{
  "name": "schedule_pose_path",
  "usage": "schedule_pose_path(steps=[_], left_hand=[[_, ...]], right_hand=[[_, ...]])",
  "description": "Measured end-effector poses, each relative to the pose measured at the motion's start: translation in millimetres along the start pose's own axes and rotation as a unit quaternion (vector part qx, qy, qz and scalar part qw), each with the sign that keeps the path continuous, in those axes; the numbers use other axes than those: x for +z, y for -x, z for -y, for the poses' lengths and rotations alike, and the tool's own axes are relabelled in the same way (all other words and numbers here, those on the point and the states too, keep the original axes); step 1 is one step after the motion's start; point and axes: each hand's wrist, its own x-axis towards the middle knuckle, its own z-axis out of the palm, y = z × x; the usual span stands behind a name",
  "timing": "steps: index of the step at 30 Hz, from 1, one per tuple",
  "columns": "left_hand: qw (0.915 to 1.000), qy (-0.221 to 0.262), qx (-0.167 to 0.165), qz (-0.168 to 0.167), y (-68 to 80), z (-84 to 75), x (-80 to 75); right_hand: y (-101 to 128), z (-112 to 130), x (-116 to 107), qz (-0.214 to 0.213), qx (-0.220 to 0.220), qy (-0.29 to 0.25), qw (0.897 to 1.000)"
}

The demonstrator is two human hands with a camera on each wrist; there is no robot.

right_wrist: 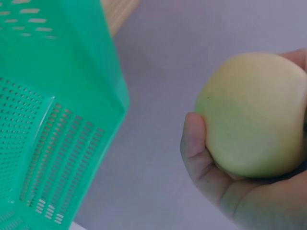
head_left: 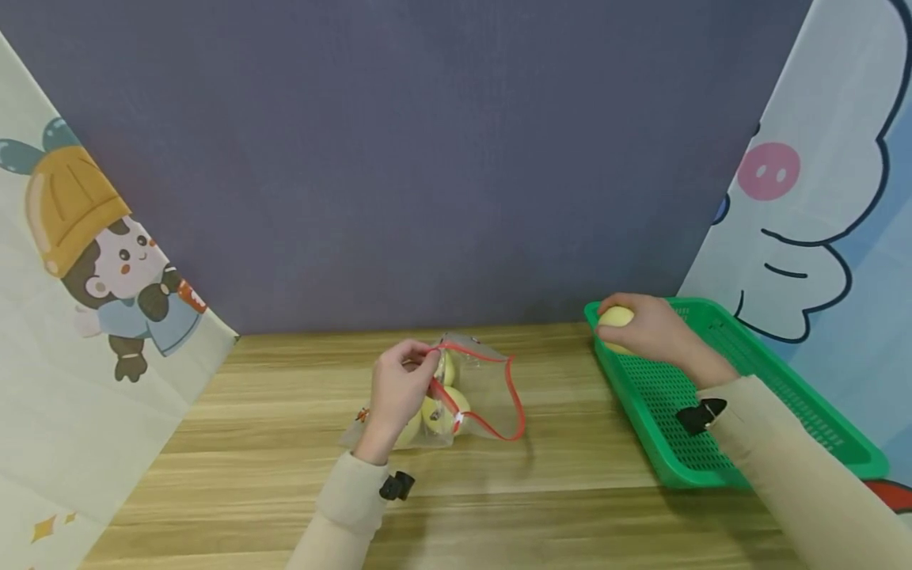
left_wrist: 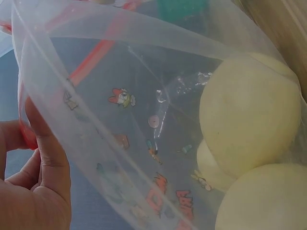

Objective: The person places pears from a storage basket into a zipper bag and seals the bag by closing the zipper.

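My left hand [head_left: 400,385] pinches the red-trimmed rim of a clear plastic zip bag [head_left: 476,393] lying on the wooden table and holds its mouth open. Inside the bag [left_wrist: 144,120] lie pale yellow round fruits [left_wrist: 249,132], also seen through the plastic in the head view [head_left: 443,412]. My right hand [head_left: 644,328] grips another pale yellow fruit [head_left: 614,318] above the far left corner of a green perforated tray [head_left: 712,443]. In the right wrist view the fruit [right_wrist: 252,115] sits in my curled fingers [right_wrist: 194,143], beside the tray's wall [right_wrist: 62,105].
The wooden table [head_left: 249,475] ends at a grey-blue back wall [head_left: 427,158]. Cartoon-printed cloth panels stand at the left [head_left: 85,317] and right [head_left: 819,222]. The tray lies along the right side of the table.
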Motion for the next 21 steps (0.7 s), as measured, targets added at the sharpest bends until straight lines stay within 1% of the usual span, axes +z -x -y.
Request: schedule_pose_path(steps=[6,15,21], left_hand=[[1.0000,0.000,0.003,-0.003,-0.8,0.4,2.8],[1.0000,0.002,0.005,-0.003,-1.1,-0.3,2.7],[1.0000,-0.001,0.006,-0.006,-2.3,-1.5,2.9]], right_hand=[[4.0,8.7,0.9,-0.014,-0.013,-0.005,1.000],[11.0,24.8,4.2,-0.031,-0.036,-0.016,0.999],[15.2,32.1,5.5,-0.037,-0.040,-0.022,0.998]])
